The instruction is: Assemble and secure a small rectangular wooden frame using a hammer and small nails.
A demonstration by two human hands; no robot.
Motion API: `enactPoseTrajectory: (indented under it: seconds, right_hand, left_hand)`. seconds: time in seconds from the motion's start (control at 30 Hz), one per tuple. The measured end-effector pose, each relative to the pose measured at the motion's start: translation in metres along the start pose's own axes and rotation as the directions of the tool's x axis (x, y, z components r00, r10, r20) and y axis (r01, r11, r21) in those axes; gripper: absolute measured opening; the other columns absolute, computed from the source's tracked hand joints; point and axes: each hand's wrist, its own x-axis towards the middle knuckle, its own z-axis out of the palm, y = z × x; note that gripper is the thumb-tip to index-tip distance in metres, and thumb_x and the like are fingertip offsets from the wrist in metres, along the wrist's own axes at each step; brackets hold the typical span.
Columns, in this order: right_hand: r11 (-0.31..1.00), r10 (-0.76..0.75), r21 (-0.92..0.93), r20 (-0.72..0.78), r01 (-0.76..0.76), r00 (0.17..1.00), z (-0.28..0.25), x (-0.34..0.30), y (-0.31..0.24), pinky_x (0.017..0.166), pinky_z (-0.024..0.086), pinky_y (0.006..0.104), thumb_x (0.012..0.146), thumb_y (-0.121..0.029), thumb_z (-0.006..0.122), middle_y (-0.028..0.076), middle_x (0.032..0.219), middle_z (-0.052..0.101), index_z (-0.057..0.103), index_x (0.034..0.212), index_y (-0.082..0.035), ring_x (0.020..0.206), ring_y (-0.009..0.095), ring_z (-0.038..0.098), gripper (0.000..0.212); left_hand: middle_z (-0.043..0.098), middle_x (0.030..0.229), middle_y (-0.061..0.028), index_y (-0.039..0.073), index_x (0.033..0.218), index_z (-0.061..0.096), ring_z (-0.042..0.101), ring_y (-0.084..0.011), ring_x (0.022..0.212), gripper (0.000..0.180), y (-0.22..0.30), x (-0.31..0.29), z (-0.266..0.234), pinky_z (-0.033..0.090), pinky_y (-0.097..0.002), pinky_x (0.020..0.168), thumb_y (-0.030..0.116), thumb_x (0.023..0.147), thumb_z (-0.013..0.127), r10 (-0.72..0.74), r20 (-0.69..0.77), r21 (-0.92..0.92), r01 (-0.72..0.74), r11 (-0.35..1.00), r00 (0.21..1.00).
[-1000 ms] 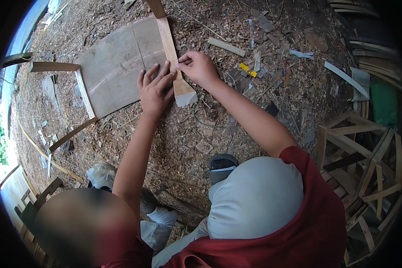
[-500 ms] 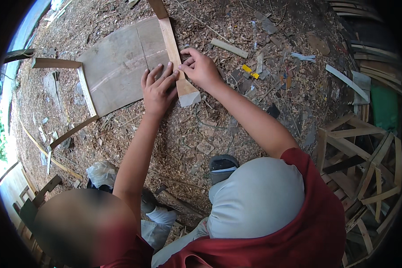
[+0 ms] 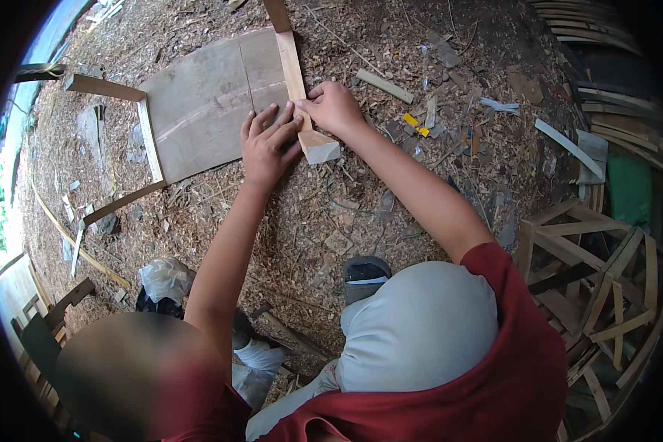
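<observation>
A thin plywood panel [image 3: 206, 103] with wooden strips along two opposite sides lies before me above the chip-strewn ground. Wooden legs [image 3: 104, 88] stick out from the ends of those strips. My left hand [image 3: 269, 147] grips the panel's near right corner, its fingers bent over the top and its thumb hidden. On the right-hand wooden strip [image 3: 292, 66], my right hand [image 3: 334, 109] pinches the outer edge, thumb on top and fingers curled. Right between my hands juts the pale cut end of a wooden leg [image 3: 321, 149], pointing toward me.
Wood shavings and scraps cover the ground, with a loose stick [image 3: 385, 85] and yellow bits [image 3: 416, 125] to the right. Stacked wooden frames [image 3: 597, 280] stand at the right. Another person [image 3: 140, 376], blurred, is at the lower left, near a hammer-like tool [image 3: 291, 331].
The panel has shifted slightly right in view, and the leg end between my hands sits a little higher. Both hands keep their hold; my right fingers are drawn in closer to the strip.
</observation>
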Motion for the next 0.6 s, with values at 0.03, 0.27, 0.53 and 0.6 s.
enactPoseTrajectory:
  seconds: [0.03, 0.27, 0.53, 0.6]
  right_hand:
    - [1.0, 0.025, -0.005, 0.003, -0.025, 1.0, 0.001, 0.0, -0.001, 0.085, 0.06, 0.0444, 0.087, -0.041, 0.081, 0.018, 0.1, 0.078, 0.077, 0.104, -0.004, 0.096, 0.034, 0.076, 0.041]
    - [0.997, 0.06, 0.034, 0.048, -0.062, 0.997, 0.009, 0.002, -0.009, 0.089, 0.059, 0.0459, 0.093, -0.045, 0.073, 0.021, 0.102, 0.077, 0.078, 0.103, -0.002, 0.098, 0.037, 0.075, 0.044]
    - [0.952, 0.044, 0.292, 0.167, -0.092, 0.985, 0.014, 0.013, 0.013, 0.079, 0.057, 0.0422, 0.093, -0.03, 0.069, 0.021, 0.097, 0.077, 0.075, 0.102, 0.005, 0.088, 0.029, 0.074, 0.036]
    - [0.929, -0.023, 0.364, 0.224, -0.061, 0.974, 0.01, 0.006, 0.011, 0.073, 0.055, 0.0393, 0.091, -0.026, 0.07, 0.016, 0.09, 0.076, 0.075, 0.101, 0.005, 0.082, 0.021, 0.071, 0.033]
  left_hand:
    - [0.064, 0.148, 0.0061, 0.028, 0.127, 0.074, 0.055, -0.0273, 0.139, 0.045, 0.0, 0.0, 0.0, 0.031, -0.0537, 0.122, 0.035, 0.083, 0.08, 0.003, 0.0, 0.004, -0.003, 1.0, 1.0]
    - [0.06, 0.153, 0.0051, 0.026, 0.129, 0.074, 0.054, -0.0278, 0.14, 0.046, -0.002, -0.005, -0.011, 0.03, -0.0527, 0.122, 0.031, 0.083, 0.079, -0.01, 0.007, -0.018, 0.01, 1.0, 1.0]
    - [0.058, 0.155, 0.0022, 0.026, 0.132, 0.071, 0.053, -0.028, 0.14, 0.053, 0.008, -0.007, -0.021, 0.031, -0.0558, 0.121, 0.032, 0.08, 0.082, 0.037, 0.001, -0.076, -0.036, 0.996, 0.999]
    - [0.059, 0.153, 0.0013, 0.025, 0.131, 0.07, 0.054, -0.0285, 0.139, 0.053, 0.009, -0.012, -0.027, 0.032, -0.0553, 0.121, 0.032, 0.08, 0.083, 0.045, -0.031, -0.08, -0.047, 0.996, 0.999]
